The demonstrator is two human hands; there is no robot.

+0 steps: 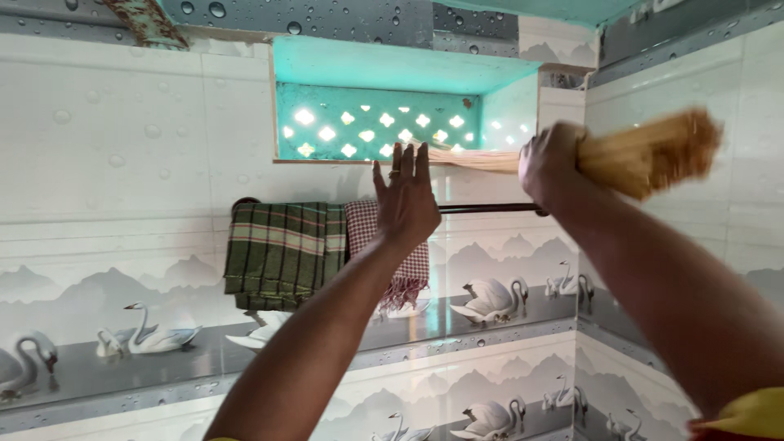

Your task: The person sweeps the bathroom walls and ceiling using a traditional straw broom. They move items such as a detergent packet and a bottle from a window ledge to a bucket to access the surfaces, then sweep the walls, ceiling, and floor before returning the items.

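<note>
we see a tan stick broom [645, 155], blurred, lying nearly level, thin tips in the wall niche [392, 122]; right hand [551, 163] fist-gripped around it, left hand [406, 200] flat, fingers spread.

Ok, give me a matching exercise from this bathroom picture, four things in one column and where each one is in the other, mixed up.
Things:
1. broom
2. green checked cloth
3. left hand
4. lattice vent

Places:
A. draped over the rail, left end
B. at the back of the turquoise wall niche
C. gripped in the right hand, bristles reaching into the niche
D. raised open-palmed in front of the red checked cloth

Pairs: 1-C, 2-A, 3-D, 4-B
</note>
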